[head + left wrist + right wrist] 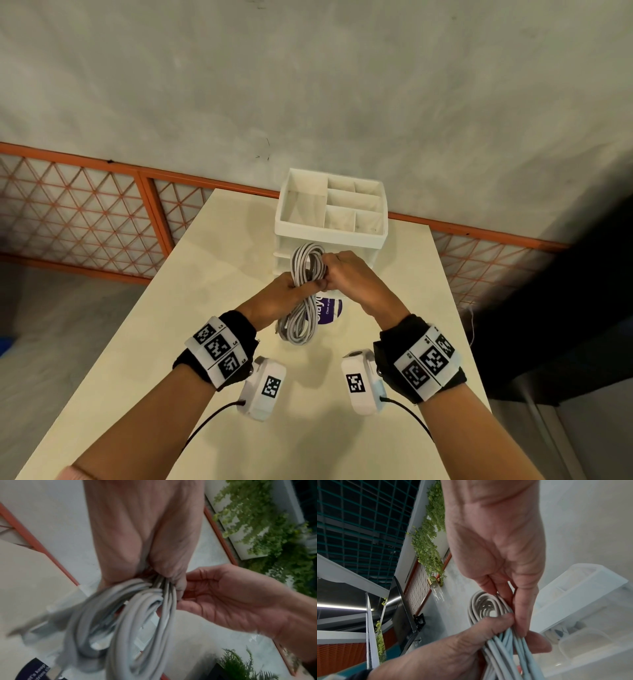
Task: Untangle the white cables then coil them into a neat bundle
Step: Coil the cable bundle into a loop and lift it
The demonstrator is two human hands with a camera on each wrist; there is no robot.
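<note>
Head view: white cables [306, 291] form a looped bundle pinched at its waist, held above the table [212, 308] by the left hand [284, 294] and right hand [346, 274], before a white organizer [329, 236]. Left wrist view: loops hang blurred below the gripping fingers [180, 588]. Right wrist view: both hands clasp the strands.

- One bundle of white cables [306, 274], coiled in several loops; the number of separate cables cannot be told.
- Two hands at the bundle's middle: left hand [282, 295], right hand [349, 274].
- One white organizer [330, 236] just behind the bundle, with six open compartments on top.
- One purple-labelled item [331, 310], partly hidden below the bundle.
</note>
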